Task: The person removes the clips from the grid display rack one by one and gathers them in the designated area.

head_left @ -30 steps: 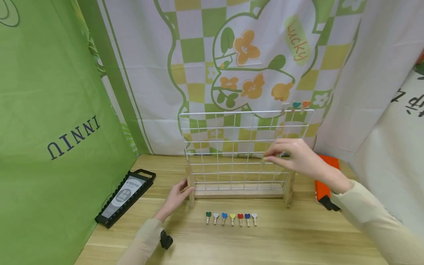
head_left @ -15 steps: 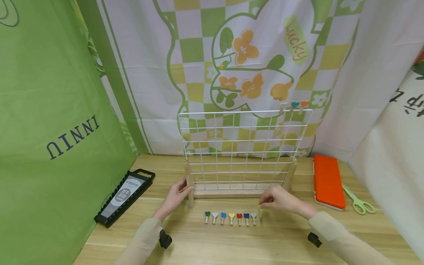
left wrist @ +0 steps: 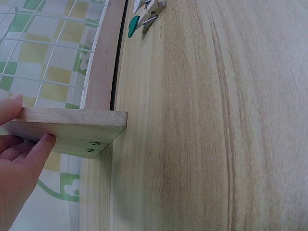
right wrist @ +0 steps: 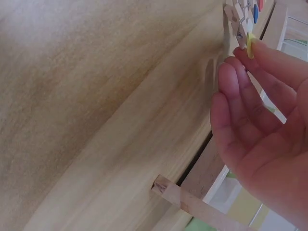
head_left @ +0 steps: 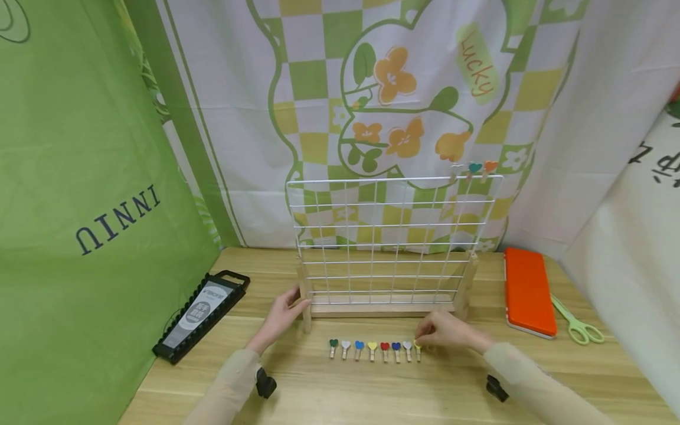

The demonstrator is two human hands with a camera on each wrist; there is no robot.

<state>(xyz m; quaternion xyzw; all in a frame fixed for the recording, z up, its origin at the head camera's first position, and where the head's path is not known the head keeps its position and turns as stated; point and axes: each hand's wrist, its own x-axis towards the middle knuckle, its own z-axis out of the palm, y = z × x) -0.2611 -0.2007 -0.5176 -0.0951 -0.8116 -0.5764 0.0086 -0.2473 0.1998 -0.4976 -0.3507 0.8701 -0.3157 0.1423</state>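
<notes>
Head view: lower right of centre, our right hand (head_left: 445,329) pinches the yellow heart clip (head_left: 418,354) at the right end of the row on the counter (head_left: 372,395), our left hand (head_left: 283,311) gripping the wooden end post (head_left: 306,307) of the grid rack (head_left: 382,311); we'd move the clip straight, clear of the pale clip (head_left: 408,350) beside it. Left wrist view: thumb and fingers clamp the post at frame left, some fingertips hidden. Right wrist view: thumb and forefinger meet on the heart, upper right; neighbouring clips cropped, can't tell if ours touches wood below.
</notes>
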